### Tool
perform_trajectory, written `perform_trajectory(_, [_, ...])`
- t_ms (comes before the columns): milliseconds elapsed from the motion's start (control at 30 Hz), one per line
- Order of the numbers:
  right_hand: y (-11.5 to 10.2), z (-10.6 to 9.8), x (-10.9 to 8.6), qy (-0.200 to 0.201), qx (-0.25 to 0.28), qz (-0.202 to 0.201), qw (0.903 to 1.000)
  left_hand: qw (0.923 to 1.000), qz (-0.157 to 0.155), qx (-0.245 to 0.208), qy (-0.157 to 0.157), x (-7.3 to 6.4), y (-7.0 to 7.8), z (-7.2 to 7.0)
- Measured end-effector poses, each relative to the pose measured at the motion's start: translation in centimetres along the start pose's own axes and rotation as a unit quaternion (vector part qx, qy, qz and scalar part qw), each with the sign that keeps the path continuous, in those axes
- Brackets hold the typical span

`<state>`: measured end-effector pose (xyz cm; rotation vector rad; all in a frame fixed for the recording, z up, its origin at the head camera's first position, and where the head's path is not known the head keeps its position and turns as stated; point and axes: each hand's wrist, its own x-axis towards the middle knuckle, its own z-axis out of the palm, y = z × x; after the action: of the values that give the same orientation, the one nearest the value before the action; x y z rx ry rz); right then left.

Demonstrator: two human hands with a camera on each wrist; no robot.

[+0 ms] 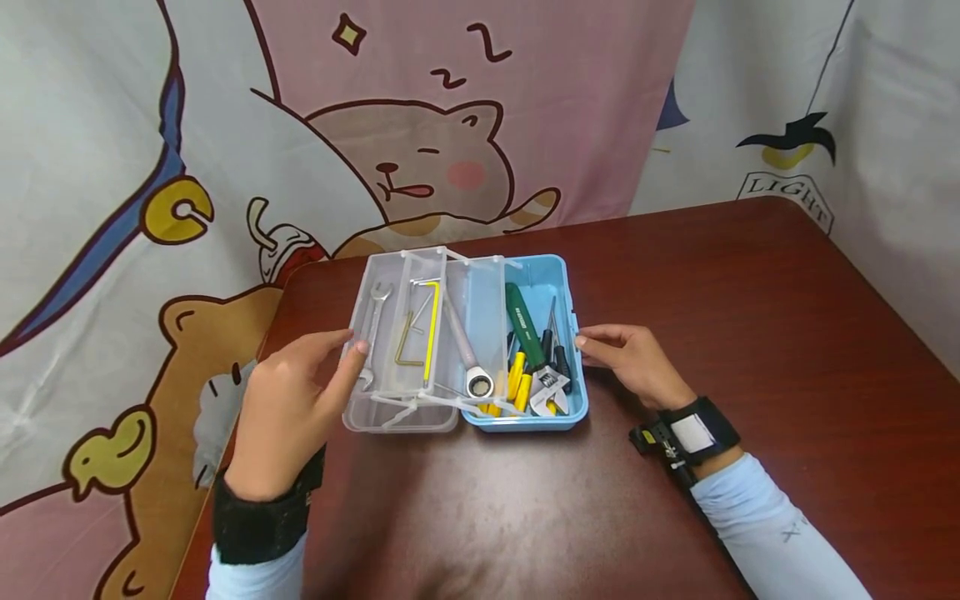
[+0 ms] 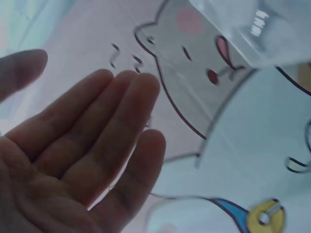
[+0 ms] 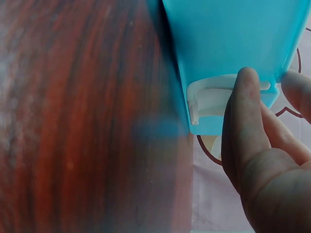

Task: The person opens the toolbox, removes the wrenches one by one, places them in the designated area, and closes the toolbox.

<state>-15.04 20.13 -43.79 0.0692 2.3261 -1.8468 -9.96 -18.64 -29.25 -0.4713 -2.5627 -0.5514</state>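
Note:
A light blue toolbox (image 1: pixel 525 423) stands on the table with its clear fold-out trays (image 1: pixel 486 287) swung to the left. In the trays lie a combination wrench (image 1: pixel 378 293), a yellow hex key (image 1: pixel 432 333), a brass-coloured hex key (image 1: pixel 402 348) and a ratchet wrench (image 1: pixel 459 332). The blue bottom holds a green-handled adjustable wrench (image 1: pixel 525 325) and several yellow- and black-handled tools (image 1: pixel 522 392). My left hand (image 1: pixel 288 408), fingers extended, is beside the trays' left edge. With fairly straight fingers my right hand (image 1: pixel 636 362) touches the toolbox's right side, by a white latch (image 3: pixel 209 97).
The brown table (image 1: pixel 750 317) extends to the right and toward me. A printed cloth (image 1: pixel 420 167) with cartoon animals hangs close behind the table and along its left side.

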Motion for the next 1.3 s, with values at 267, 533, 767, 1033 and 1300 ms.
perform_trajectory(267, [0.5,0.0,0.0,0.005,0.011,-0.005,0.9999,0.9928,0.092,0.022,-0.073,2.6,2.5,0.6])
perform_trajectory(533, [0.6,0.0,0.1,0.003,0.010,-0.001,0.9999,0.9739,0.181,0.052,-0.127,4.9,4.0,2.1])
perform_trajectory(767, [0.7,-0.1,0.2,0.003,0.008,0.003,1.0000,0.9579,0.213,0.073,-0.178,6.9,5.3,3.4])
perform_trajectory(1033, [0.6,-0.3,0.1,-0.004,0.002,0.002,1.0000,0.9405,0.247,0.088,-0.216,9.0,6.8,5.1])
perform_trajectory(1300, [0.6,-0.3,0.2,-0.008,0.009,-0.003,0.9999,0.9208,0.271,0.111,-0.258,10.3,7.8,7.1])
